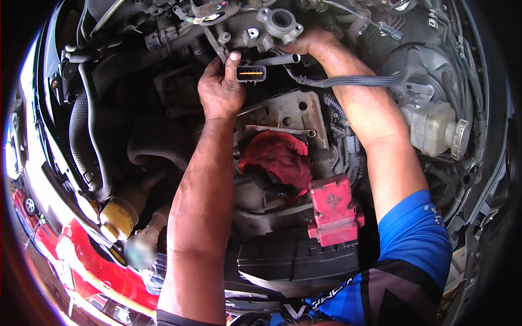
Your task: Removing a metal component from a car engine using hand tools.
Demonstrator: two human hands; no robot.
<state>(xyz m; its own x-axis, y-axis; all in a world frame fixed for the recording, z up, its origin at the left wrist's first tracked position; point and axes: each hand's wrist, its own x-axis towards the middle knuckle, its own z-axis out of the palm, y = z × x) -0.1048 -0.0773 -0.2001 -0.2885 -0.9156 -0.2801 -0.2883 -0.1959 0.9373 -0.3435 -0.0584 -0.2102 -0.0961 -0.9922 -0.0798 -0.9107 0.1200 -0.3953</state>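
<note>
My left hand (222, 93) reaches into the engine bay with its thumb pointing up beside a black electrical connector (251, 74) with a row of gold-coloured pins. Its fingers curl behind the thumb around something I cannot make out. My right hand (311, 42) is pushed in behind a grey metal flange (280, 23) with a round opening, and its fingers are hidden there. Between the two hands, a short metal pipe (285, 59) ends in an open mouth. A flat cable (364, 81) crosses over my right forearm.
A metal wrench (280, 130) lies on a bracket (310, 108) above a crumpled red cloth (277, 160). Closer in are a red plastic cover (333, 204) and a black box (296, 261). A fluid reservoir (432, 127) stands right, a yellow-capped one (122, 217) left. Another person (142, 251) is at lower left.
</note>
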